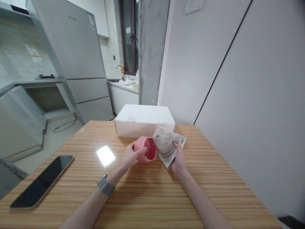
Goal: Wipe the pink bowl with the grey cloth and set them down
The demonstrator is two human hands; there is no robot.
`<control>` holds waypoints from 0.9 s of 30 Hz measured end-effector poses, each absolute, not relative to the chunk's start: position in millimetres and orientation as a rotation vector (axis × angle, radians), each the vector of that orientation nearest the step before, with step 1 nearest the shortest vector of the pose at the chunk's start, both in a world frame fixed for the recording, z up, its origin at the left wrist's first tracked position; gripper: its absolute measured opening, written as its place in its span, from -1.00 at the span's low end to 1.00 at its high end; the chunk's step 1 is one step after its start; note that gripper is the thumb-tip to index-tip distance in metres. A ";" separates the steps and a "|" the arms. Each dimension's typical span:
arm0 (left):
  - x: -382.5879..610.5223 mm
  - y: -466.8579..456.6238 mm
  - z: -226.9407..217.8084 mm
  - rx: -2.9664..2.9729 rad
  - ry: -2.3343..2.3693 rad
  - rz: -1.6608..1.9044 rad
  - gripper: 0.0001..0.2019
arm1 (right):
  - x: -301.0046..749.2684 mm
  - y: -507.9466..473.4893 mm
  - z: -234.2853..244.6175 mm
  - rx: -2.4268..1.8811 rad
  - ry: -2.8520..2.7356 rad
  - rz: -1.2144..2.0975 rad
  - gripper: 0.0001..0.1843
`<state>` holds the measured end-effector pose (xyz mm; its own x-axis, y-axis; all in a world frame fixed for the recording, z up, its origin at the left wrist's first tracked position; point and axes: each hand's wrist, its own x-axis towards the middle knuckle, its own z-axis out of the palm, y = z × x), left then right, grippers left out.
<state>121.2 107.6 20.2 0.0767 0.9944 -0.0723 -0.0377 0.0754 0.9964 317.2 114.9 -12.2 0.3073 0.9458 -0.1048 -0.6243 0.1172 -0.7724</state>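
A pink faceted bowl (150, 149) is tilted over the table, its opening turned toward the right. My left hand (130, 156) grips it by the left side, thumb over the rim and the other fingers mostly hidden behind it. In my right hand (179, 160) is a light grey cloth (165, 143), bunched and folded, with its left edge against or just beside the bowl's rim. Whether the two touch I cannot tell for sure. A watch with a grey band (106, 185) is on my left wrist.
Behind the bowl a closed white box (145, 119) stands on the wood-grain table (147, 203). A dark phone or tablet (43, 181) lies near the left edge. The wall (238, 105) runs along the right side; a fridge (71, 47) stands beyond the table.
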 end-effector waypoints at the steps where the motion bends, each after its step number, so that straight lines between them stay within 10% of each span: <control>1: 119.7 108.5 21.5 1.096 1.124 1.103 -0.52 | 323.3 118.3 -9.4 -0.801 -0.365 1.227 -0.79; 14: 134.3 97.1 10.5 0.596 0.615 0.779 -0.52 | 294.3 89.1 6.6 -0.639 -0.942 1.686 -0.63; 27: 152.4 91.6 12.8 0.716 0.851 1.054 -0.44 | 270.7 91.7 -24.1 -0.913 -0.795 0.939 -0.55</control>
<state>152.4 91.6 12.8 0.2486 0.9368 -0.2461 -0.4373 0.3352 0.8345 270.7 91.7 -24.1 0.3805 0.9095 0.1677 -0.3153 0.2980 -0.9010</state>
